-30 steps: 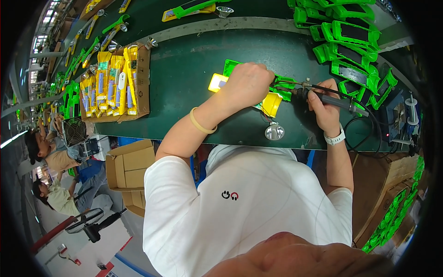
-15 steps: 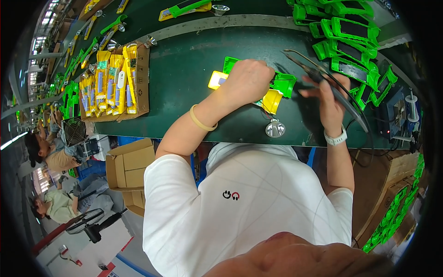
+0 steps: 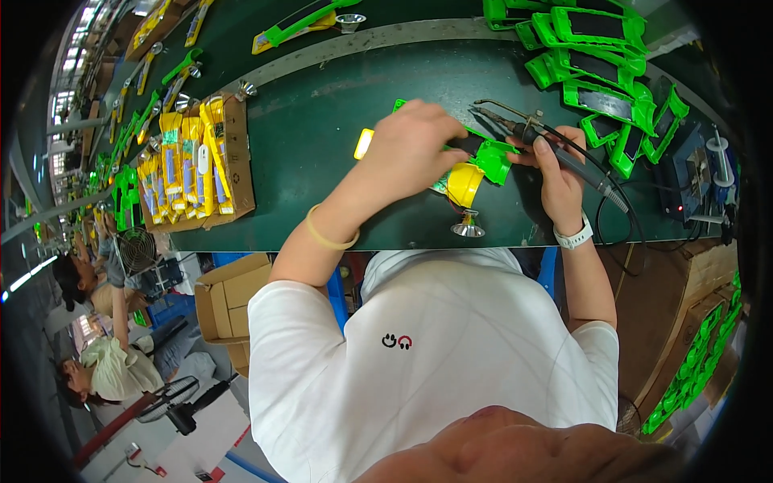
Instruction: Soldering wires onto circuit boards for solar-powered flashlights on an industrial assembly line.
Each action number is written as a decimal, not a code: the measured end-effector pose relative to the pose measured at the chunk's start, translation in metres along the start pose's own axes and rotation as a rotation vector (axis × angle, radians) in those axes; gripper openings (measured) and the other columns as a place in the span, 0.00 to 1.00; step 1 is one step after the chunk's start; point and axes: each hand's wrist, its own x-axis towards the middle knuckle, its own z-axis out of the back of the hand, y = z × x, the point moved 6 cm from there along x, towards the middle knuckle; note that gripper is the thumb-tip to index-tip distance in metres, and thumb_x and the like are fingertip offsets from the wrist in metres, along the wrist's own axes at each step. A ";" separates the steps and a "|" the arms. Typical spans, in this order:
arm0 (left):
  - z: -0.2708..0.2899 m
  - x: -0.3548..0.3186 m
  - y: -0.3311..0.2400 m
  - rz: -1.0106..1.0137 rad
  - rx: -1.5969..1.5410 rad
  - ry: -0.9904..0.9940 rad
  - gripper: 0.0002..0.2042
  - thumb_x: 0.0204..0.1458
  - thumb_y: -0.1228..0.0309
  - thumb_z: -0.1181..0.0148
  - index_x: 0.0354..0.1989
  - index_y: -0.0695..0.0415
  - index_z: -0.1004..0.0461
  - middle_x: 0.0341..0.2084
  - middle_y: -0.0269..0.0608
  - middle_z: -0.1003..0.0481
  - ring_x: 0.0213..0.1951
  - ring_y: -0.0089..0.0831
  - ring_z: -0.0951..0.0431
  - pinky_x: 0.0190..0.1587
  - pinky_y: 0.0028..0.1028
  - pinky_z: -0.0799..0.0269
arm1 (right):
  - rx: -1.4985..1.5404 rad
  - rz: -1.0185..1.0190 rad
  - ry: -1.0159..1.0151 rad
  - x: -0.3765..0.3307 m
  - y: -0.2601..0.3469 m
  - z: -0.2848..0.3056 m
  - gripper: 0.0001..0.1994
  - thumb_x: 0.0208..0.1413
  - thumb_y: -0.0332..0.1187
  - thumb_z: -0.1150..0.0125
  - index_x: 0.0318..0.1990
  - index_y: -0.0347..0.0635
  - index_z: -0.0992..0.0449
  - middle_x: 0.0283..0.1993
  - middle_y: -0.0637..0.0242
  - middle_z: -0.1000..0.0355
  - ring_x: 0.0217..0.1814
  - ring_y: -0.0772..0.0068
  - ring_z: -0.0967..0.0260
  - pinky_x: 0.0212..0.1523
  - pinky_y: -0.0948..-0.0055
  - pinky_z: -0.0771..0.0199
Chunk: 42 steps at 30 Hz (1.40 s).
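My left hand [image 3: 411, 149] is bent over a lamp half on the bench, thumb and fingers curled at the green lamp housing [image 3: 493, 161]. Its palm hides much of that housing and of the yellow lamp housing [image 3: 465, 185]. A small round reflector [image 3: 468, 225] lies by the yellow housing's near end. My right hand [image 3: 560, 181] is closed around a soldering iron [image 3: 583, 167], its tip pointing left above the green housing. A thin curved metal tube [image 3: 501, 106] is attached along the iron.
At the left stands a cardboard box [image 3: 235, 165] of yellow lamp parts. Green housings with dark panels [image 3: 600, 101] are piled at the far right. A blue soldering station [image 3: 680, 181] sits at the right edge, the iron's cable looping near it. Other people work at far left.
The soldering iron has come left and lower, closer to the lamp. My left hand's fingers have shifted, with thumb and forefinger now showing. The green housing has turned slightly.
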 end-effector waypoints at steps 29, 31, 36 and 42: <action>0.004 -0.004 0.060 0.035 0.055 0.275 0.04 0.41 0.76 0.41 0.25 0.62 0.29 0.29 0.43 0.37 0.30 0.40 0.30 0.35 0.32 0.31 | -0.309 -0.013 0.017 -0.005 -0.032 -0.041 0.14 0.50 0.28 0.39 0.34 0.38 0.41 0.24 0.72 0.37 0.25 0.87 0.39 0.22 0.85 0.40; 0.003 -0.004 0.060 0.038 0.076 0.261 0.04 0.41 0.76 0.41 0.25 0.62 0.29 0.30 0.44 0.37 0.31 0.40 0.30 0.36 0.32 0.31 | -0.318 -0.013 0.017 -0.004 -0.031 -0.043 0.14 0.50 0.28 0.39 0.35 0.38 0.40 0.25 0.72 0.37 0.25 0.87 0.39 0.22 0.85 0.40; 0.002 0.000 0.057 0.030 0.100 0.248 0.04 0.42 0.76 0.42 0.24 0.63 0.28 0.29 0.46 0.36 0.30 0.42 0.30 0.35 0.32 0.31 | -0.148 0.004 0.043 -0.007 -0.024 -0.043 0.11 0.53 0.26 0.44 0.37 0.40 0.42 0.26 0.68 0.35 0.22 0.81 0.36 0.23 0.83 0.37; 0.003 0.007 0.048 -0.004 0.117 0.276 0.04 0.42 0.76 0.44 0.23 0.64 0.28 0.28 0.48 0.35 0.30 0.43 0.30 0.35 0.33 0.30 | 0.024 0.221 -0.277 -0.035 0.015 0.017 0.09 0.57 0.33 0.51 0.40 0.42 0.41 0.24 0.63 0.34 0.21 0.77 0.35 0.17 0.85 0.43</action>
